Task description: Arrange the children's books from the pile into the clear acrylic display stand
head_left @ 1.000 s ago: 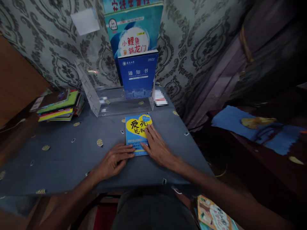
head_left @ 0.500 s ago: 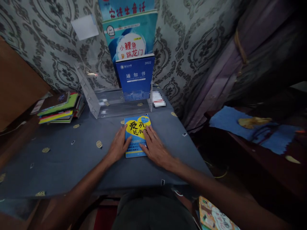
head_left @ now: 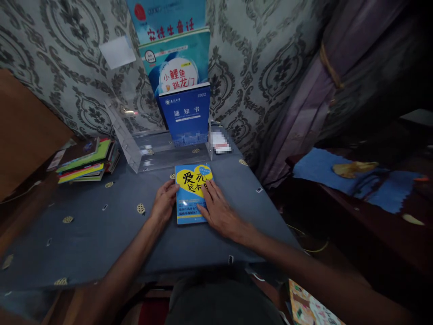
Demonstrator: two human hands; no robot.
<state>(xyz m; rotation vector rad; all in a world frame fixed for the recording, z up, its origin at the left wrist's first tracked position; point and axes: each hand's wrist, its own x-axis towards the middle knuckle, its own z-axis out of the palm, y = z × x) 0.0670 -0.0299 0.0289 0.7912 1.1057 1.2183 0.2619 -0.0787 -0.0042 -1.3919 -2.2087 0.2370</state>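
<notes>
A small blue paperback book (head_left: 190, 198) with a yellow heart and black lettering lies closed on the cloth-covered table in front of me. At its left edge, the bent fingers and thumb of my left hand (head_left: 164, 202) are drawn together against the side of the cover. My right hand (head_left: 221, 211) rests flat over the right part of the book, fingers stretched out and covering some of the title. Behind the book stands a clear acrylic rack (head_left: 130, 146). It holds a dark blue booklet (head_left: 188, 119), a teal picture book (head_left: 176, 56) and another blue book (head_left: 165, 18), all upright.
A stack of books and folders (head_left: 84, 162) lies at the table's left back. Patterned wallpaper (head_left: 250, 72) and a tied curtain (head_left: 301, 104) rise behind. On the right, a blue cloth (head_left: 352, 180) covers part of a dark surface. Another colourful book (head_left: 309, 307) shows low on the right.
My left thumb has come off the front cover, and the left fingers have curled together at the book's left edge. My right hand stays flat on the book. The view has shifted slightly.
</notes>
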